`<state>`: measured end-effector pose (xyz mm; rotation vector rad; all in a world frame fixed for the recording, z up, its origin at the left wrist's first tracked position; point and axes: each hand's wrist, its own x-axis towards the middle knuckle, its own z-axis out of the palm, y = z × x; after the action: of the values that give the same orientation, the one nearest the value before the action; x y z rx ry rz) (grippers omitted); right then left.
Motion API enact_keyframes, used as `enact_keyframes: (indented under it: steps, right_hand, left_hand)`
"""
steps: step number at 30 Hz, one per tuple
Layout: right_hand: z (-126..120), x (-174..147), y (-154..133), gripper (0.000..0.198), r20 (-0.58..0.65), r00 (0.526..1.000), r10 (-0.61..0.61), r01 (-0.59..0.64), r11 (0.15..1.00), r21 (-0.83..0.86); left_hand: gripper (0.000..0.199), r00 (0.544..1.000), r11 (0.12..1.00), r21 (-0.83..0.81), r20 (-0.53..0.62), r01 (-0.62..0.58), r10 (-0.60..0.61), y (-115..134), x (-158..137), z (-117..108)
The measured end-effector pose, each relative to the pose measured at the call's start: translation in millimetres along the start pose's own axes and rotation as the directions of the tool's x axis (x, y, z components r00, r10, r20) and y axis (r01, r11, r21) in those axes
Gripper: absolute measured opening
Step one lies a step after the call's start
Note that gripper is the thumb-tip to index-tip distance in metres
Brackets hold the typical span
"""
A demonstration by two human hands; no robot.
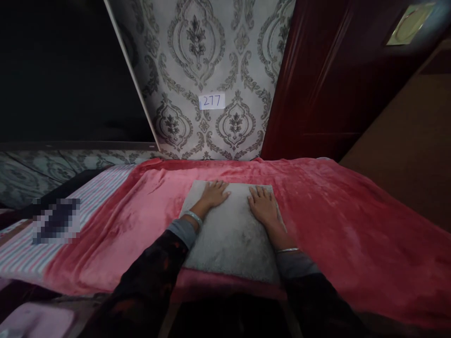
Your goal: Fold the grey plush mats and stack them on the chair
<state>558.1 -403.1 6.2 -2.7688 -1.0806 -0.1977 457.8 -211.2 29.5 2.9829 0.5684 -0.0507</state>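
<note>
A grey, fuzzy rectangular cloth (232, 239), perhaps a towel or small mat, lies flat on a red plush blanket (338, 211). My left hand (213, 194) rests palm down near its far left corner, fingers stretched out. Toward the far right corner, my right hand (262, 204) also lies flat with its fingers spread. Both hands touch the cloth and grip nothing. A bracelet shows at each wrist, below grey cuffs and dark sleeves.
Striped fabric (102, 188) shows left of the blanket, with a blurred-out dark item (56, 220) on it. A large black screen (70, 75) stands back left. Behind are patterned wallpaper (197, 42) with a "277" label (212, 101) and a dark red door (317, 80).
</note>
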Motion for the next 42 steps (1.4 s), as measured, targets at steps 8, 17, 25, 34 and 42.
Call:
enact_keyframes:
  steps: [8, 17, 25, 34, 42]
  right_hand:
    - [-0.1, -3.4, 0.0, 0.053, -0.006, 1.000, -0.006, 0.006, 1.000, 0.005]
    - [-20.9, -14.7, -7.3, 0.055, 0.084, 0.996, 0.031, -0.036, 0.998, 0.052]
    - [-12.3, -76.9, -6.6, 0.058, 0.053, 0.996, -0.076, 0.075, 0.997, 0.009]
    - [-13.1, -84.6, -6.1, 0.058, 0.048, 0.997, -0.061, 0.061, 0.998, -0.006]
    - [-16.2, -86.5, -5.3, 0.057, 0.042, 0.996, -0.079, 0.079, 0.997, 0.018]
  left_hand:
    - [0.062, 0.976, 0.976, 0.032, 0.032, 0.215, -0.216, -81.6, -32.4, -10.3]
    - [0.061, 0.979, 0.989, 0.117, -0.190, 0.094, -0.070, -10.8, -76.3, -25.6]
    - [0.062, 0.973, 0.984, 0.044, -0.148, -0.174, 0.178, 43.7, -109.5, 27.0]
    - [0.066, 0.987, 0.995, 0.043, -0.142, 0.085, -0.078, -0.7, -126.4, 15.9]
    - [0.060, 0.978, 0.980, -0.013, -0.061, 0.200, -0.200, -44.2, -159.2, 10.4]
